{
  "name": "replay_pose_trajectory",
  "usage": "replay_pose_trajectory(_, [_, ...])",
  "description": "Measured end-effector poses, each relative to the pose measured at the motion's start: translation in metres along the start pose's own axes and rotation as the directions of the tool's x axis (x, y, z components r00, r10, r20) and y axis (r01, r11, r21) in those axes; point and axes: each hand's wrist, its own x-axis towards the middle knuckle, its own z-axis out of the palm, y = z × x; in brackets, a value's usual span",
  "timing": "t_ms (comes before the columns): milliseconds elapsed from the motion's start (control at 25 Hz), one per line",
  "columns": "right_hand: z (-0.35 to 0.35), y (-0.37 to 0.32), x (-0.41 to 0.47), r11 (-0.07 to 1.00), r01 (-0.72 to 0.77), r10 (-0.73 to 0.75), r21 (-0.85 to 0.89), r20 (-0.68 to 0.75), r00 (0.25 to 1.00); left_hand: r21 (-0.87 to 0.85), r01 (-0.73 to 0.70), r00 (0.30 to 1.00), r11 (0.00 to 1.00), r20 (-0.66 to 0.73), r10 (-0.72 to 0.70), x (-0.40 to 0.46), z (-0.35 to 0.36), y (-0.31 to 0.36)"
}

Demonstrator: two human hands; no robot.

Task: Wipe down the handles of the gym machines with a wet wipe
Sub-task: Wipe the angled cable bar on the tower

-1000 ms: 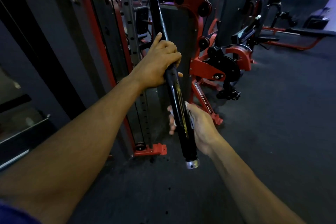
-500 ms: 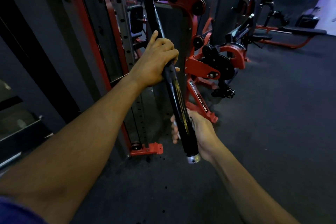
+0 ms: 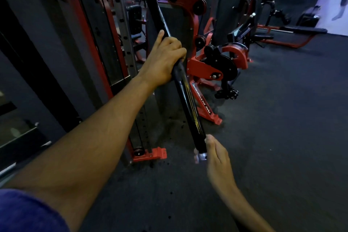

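The handle (image 3: 188, 103), a long black bar with a glossy grip and a silver end cap (image 3: 201, 156), hangs slanting from high at the far middle of the scene down toward the near middle, in front of a red and grey cable machine (image 3: 188, 15). The left hand (image 3: 163, 62) is clenched round the bar above the glossy grip, thumb laid up along the shaft, holding it steady. The right hand (image 3: 216, 158) sits at the very bottom of the bar, just right of the end cap, its fingers curled in toward the cap; a pale scrap showing at the cap's left edge is probably the wet wipe (image 3: 196, 157), pinched against the metal, though most of it is hidden behind the bar and fingers, so I cannot be sure how much of the cap it covers. The step in hand looks to be the wiping of this bar's lower grip, with the stroke at its bottom end. The next move, as I judge it, calls either for another pass up along the grip while the left hand keeps the bar from swinging, or for a shift of the left hand so the part under its palm can be wiped too. The dark rubber floor (image 3: 282, 137) lies below, and a red bench frame (image 3: 293, 43) stands far right.
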Motion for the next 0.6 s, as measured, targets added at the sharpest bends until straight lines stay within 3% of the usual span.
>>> replay_pose_trajectory(160, [0.011, 0.019, -0.02, 0.884, 0.18, -0.23, -0.431, -0.065, 0.971, 0.011, 0.015, 1.0, 1.0, 0.02, -0.016, 0.003, 0.0, 0.005])
replay_pose_trajectory(240, [0.014, 0.023, -0.021, 0.864, 0.186, -0.258, -0.467, -0.095, 0.961, 0.014, 0.029, 0.999, 0.999, 0.045, -0.029, 0.005, -0.002, 0.007])
replay_pose_trajectory(400, [0.014, -0.001, -0.009, 0.994, -0.006, -0.013, -0.106, -0.176, 0.984, 0.025, 0.036, 0.997, 0.999, 0.073, -0.037, 0.005, -0.006, 0.012])
replay_pose_trajectory(520, [0.007, -0.012, -0.002, 0.931, -0.259, 0.26, 0.255, 0.033, 0.965, 0.013, 0.036, 0.998, 0.999, 0.056, -0.037, 0.003, -0.007, 0.01])
replay_pose_trajectory(600, [0.002, -0.019, -0.006, 0.883, -0.366, 0.334, 0.293, 0.154, 0.93, 0.0, 0.029, 0.999, 1.0, 0.028, -0.029, 0.001, -0.008, 0.008])
